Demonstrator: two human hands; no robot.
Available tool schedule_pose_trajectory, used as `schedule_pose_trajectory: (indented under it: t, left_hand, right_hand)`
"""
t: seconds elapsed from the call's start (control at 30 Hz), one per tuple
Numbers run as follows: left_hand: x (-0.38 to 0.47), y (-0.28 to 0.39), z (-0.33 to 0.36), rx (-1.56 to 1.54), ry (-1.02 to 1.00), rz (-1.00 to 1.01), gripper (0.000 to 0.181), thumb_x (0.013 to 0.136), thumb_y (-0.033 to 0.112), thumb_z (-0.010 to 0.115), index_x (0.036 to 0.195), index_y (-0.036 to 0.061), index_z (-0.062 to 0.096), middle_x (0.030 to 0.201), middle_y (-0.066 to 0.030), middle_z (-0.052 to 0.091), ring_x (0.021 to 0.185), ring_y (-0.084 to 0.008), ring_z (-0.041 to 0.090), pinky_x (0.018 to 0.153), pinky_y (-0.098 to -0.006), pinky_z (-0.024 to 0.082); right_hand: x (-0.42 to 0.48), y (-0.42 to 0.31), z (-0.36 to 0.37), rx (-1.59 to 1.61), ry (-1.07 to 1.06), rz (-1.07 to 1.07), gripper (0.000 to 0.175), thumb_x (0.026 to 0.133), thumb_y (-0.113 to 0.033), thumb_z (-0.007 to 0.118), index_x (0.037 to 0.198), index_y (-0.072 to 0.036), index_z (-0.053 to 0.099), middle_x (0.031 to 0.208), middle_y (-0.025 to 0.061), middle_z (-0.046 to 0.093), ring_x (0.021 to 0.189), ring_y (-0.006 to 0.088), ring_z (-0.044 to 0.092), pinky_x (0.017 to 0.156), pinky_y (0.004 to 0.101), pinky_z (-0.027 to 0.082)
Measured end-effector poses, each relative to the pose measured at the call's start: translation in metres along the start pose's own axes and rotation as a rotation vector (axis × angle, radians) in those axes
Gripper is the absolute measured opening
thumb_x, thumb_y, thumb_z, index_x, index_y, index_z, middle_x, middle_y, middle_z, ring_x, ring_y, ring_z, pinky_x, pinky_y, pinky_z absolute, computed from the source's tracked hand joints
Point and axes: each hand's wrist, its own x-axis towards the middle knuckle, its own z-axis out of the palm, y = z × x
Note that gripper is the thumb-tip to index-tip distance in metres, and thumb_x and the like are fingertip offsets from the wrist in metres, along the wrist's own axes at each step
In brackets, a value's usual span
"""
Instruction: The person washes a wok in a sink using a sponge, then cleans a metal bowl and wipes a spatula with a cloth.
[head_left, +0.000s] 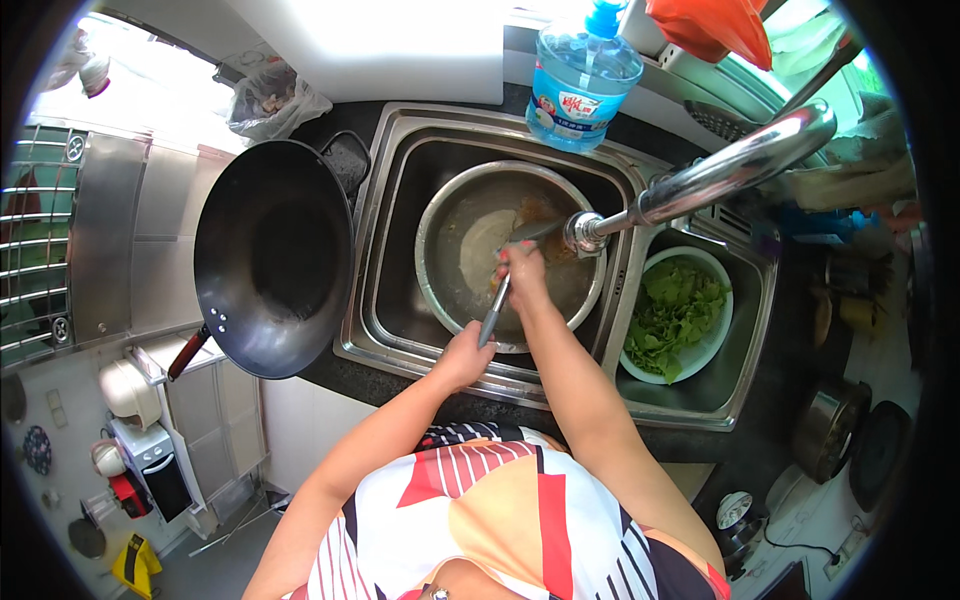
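Observation:
Over a round metal basin (429, 281) with water in it, both my hands are on a wok spatula (495, 309) with a grey handle. My left hand (466, 356) grips the handle's end by the basin's near rim. Farther up, my right hand (523, 274) closes around the shaft close to the metal blade; whether a cloth or scrubber is under these fingers cannot be told. A brownish patch shows in the basin beside the blade, too blurred to name. Just right of the blade hangs the chrome faucet's head (585, 231). The basin stands in the larger bowl of a steel sink (390, 247).
A black wok (292, 247) stands left of the sink, its wooden handle (189, 352) jutting toward the near left. Leafy greens (679, 311) fill a pale colander (726, 330) in the smaller bowl. Behind the basin is a blue detergent bottle (577, 97); the faucet pipe (712, 176) arches from the right.

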Motion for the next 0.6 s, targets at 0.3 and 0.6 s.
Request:
schedule_pose_trajectory:
  t: [0.3,0.6]
  left_hand:
    - [-0.006,0.013,-0.031,-1.339,-0.595,-0.579,0.014,0.087,0.005,0.048,0.081,0.0149,0.041,0.053,0.0049,0.032,0.036,-0.0048,0.027,0.031,-0.0214,0.020]
    - [-0.013,0.022,-0.044,-0.947,-0.389,-0.534,0.009,0.094,0.018,0.048,0.100,0.0138,0.042,0.057,0.0033,0.034,0.038,-0.0045,0.028,0.032,-0.0202,0.024]
  right_hand:
    - [-0.040,0.020,0.011,-0.171,-0.062,0.226,0.013,0.083,-0.015,0.055,0.088,-0.004,0.050,0.062,0.0084,0.053,0.048,0.0205,0.054,0.044,0.0372,0.046]
    - [-0.019,0.039,0.009,-0.737,0.129,-0.349,0.024,0.086,-0.027,0.057,0.091,-0.004,0.053,0.069,0.0151,0.058,0.057,0.0320,0.058,0.058,0.0470,0.049]
